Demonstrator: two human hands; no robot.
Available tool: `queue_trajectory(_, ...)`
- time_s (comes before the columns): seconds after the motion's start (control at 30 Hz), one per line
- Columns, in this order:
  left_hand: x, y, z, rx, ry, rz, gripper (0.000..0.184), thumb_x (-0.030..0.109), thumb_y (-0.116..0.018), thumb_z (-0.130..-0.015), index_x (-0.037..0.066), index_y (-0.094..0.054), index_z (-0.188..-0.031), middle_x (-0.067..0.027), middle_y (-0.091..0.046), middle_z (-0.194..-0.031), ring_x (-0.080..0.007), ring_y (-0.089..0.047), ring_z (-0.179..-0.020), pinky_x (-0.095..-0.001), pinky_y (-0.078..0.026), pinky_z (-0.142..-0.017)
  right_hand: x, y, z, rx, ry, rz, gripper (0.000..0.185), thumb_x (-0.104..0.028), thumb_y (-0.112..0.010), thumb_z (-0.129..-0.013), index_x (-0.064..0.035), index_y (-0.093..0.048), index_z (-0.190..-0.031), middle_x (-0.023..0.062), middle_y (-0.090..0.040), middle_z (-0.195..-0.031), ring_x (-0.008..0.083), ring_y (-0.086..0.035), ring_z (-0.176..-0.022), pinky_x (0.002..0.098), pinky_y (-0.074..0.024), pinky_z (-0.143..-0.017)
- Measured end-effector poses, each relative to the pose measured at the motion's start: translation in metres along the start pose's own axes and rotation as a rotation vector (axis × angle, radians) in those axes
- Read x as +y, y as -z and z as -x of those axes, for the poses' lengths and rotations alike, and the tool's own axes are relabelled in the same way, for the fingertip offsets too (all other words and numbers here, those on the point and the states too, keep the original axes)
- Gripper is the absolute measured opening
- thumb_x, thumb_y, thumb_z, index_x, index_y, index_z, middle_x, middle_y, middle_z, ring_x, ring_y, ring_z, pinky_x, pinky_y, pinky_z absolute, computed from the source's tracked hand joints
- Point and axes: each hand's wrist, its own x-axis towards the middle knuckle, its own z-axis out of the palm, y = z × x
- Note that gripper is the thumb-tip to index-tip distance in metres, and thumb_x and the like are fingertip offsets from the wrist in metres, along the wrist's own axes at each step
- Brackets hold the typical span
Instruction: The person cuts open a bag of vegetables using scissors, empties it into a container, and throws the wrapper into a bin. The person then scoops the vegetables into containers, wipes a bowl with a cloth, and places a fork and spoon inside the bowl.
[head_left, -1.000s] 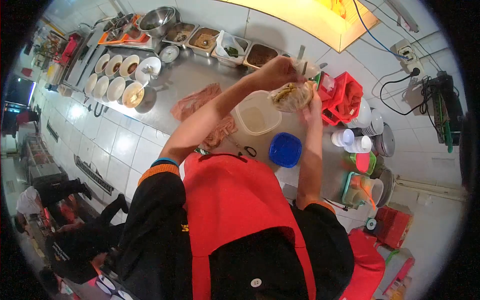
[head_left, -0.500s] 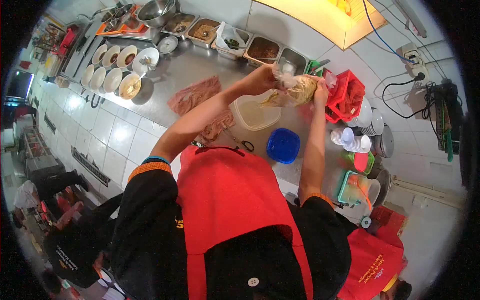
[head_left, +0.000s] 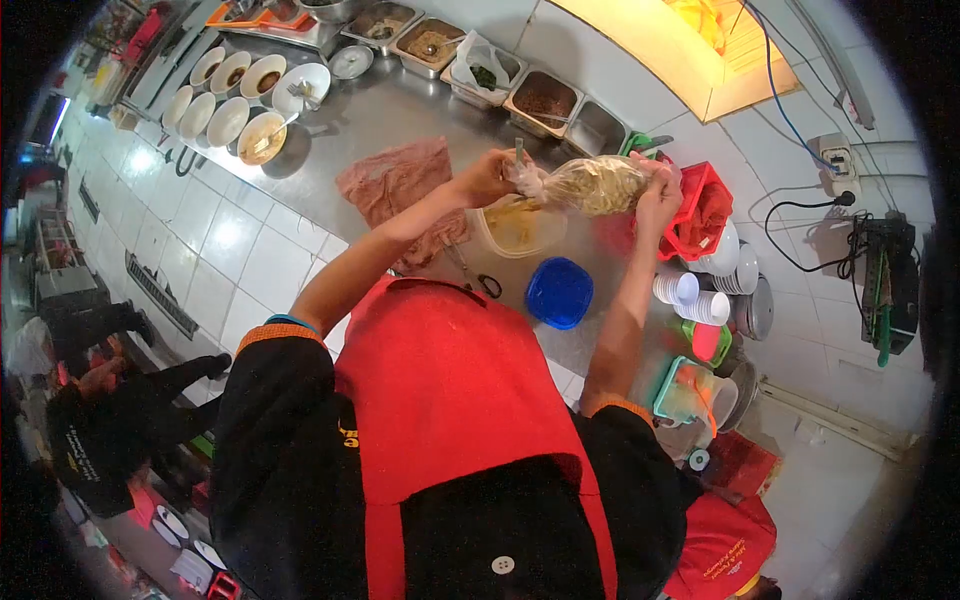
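Observation:
A clear plastic bag [head_left: 605,186] of pale yellowish food, its exact kind unclear, is held sideways above the counter. My left hand [head_left: 488,178] is closed on its gathered end. At the opposite end, my right hand [head_left: 657,198] grips the bag with fingers wrapped round its corner. Below the bag lies a translucent plastic tub [head_left: 522,232] with some yellow stuff in it. A blue lid [head_left: 559,292] rests nearer my body. To the left, a pinkish cloth [head_left: 395,182] is spread on the metal counter, with scissors [head_left: 488,286] near its lower edge.
Steel food pans [head_left: 542,103] line the wall. Several white bowls [head_left: 228,122] stand at the left end. On the right are a red basket [head_left: 697,212], stacked cups [head_left: 707,307] and a teal basket [head_left: 678,389]. Other people [head_left: 725,550] are behind me on both sides.
The bag has been drawn out straighter between my hands, and its left end has come down slightly. More yellow stuff shows in the tub. The whole view has shifted a little.

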Motion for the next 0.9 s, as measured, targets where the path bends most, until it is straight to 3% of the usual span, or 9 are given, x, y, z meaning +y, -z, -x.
queue_trajectory(0.07,-0.011,0.002,0.006,0.006,-0.001,-0.046,0.017,0.003,-0.072,-0.083,0.003,-0.064,-0.097,-0.0034,-0.069,-0.098,-0.0129,-0.063,-0.094,-0.0287,-0.049,-0.086,-0.019,-0.005,0.002,-0.007,0.128,0.144,0.042,-0.027,-0.04,-0.106,0.0013,-0.065,-0.088,0.0166,-0.071,-0.097,0.0221,-0.066,-0.093,0.0352,-0.0476,-0.091)
queue_trajectory(0.2,0.002,0.001,0.02,0.035,-0.045,-0.12,0.017,-0.001,-0.07,-0.082,0.003,-0.068,-0.098,-0.0033,-0.066,-0.099,-0.0141,-0.062,-0.095,-0.029,-0.048,-0.086,-0.041,-0.016,0.008,0.005,0.168,0.159,0.046,-0.032,-0.039,-0.105,0.0003,-0.063,-0.084,0.016,-0.073,-0.093,0.0218,-0.068,-0.09,0.0341,-0.0503,-0.087)
queue_trajectory(0.33,0.014,0.003,0.037,0.025,-0.052,-0.059,0.025,-0.008,-0.067,-0.075,0.005,-0.071,-0.097,-0.0047,-0.067,-0.101,-0.0145,-0.062,-0.094,-0.0278,-0.047,-0.083,-0.059,-0.026,0.015,0.043,0.149,0.154,0.041,-0.027,-0.041,-0.105,0.0003,-0.063,-0.084,0.0146,-0.073,-0.092,0.022,-0.068,-0.089,0.0345,-0.0502,-0.086)
queue_trajectory(0.4,0.015,0.003,0.045,0.054,-0.062,-0.216,0.036,-0.012,-0.063,-0.069,0.007,-0.072,-0.098,-0.0047,-0.065,-0.1,-0.0163,-0.059,-0.094,-0.0274,-0.044,-0.082,-0.06,-0.031,0.015,0.072,0.155,0.168,0.039,-0.025,-0.042,-0.104,0.0006,-0.063,-0.084,0.0137,-0.074,-0.092,0.022,-0.068,-0.088,0.0347,-0.0499,-0.086)
queue_trajectory(0.5,0.016,0.003,0.052,0.026,-0.081,-0.196,0.042,-0.013,-0.061,-0.065,0.009,-0.073,-0.098,-0.0053,-0.063,-0.099,-0.0176,-0.056,-0.094,-0.0275,-0.042,-0.081,-0.057,-0.033,0.017,0.081,0.246,0.222,0.035,-0.02,-0.043,-0.102,0.0009,-0.064,-0.083,0.0121,-0.074,-0.092,0.0223,-0.069,-0.088,0.035,-0.0492,-0.086)
queue_trajectory(0.6,0.016,0.003,0.056,0.041,-0.078,-0.225,0.043,-0.013,-0.059,-0.064,0.01,-0.073,-0.098,-0.0056,-0.061,-0.099,-0.0188,-0.056,-0.094,-0.0283,-0.042,-0.08,-0.066,-0.037,0.018,0.093,0.296,0.343,0.03,-0.016,-0.046,-0.099,0.0009,-0.065,-0.082,0.0114,-0.074,-0.092,0.0228,-0.069,-0.087,0.0344,-0.0485,-0.085)
queue_trajectory(0.77,0.014,0.009,0.059,0.033,0.028,-0.226,0.041,-0.013,-0.06,-0.064,0.008,-0.073,-0.098,-0.0054,-0.061,-0.101,-0.0183,-0.056,-0.096,-0.0291,-0.042,-0.084,-0.062,-0.043,0.019,0.066,0.309,0.217,0.023,-0.006,-0.046,-0.094,0.0002,-0.067,-0.085,0.0104,-0.074,-0.089,0.0214,-0.068,-0.085,0.0326,-0.0452,-0.086)
queue_trajectory(0.9,0.012,0.01,0.06,0.042,-0.013,-0.236,0.041,-0.013,-0.064,-0.064,0.008,-0.073,-0.098,-0.0052,-0.062,-0.103,-0.0179,-0.058,-0.098,-0.0296,-0.043,-0.087,-0.064,-0.045,0.013,0.009,0.34,0.298,0.031,-0.014,-0.043,-0.102,0.0042,-0.063,-0.089,0.0138,-0.073,-0.095,0.0202,-0.067,-0.089,0.0327,-0.0511,-0.082)
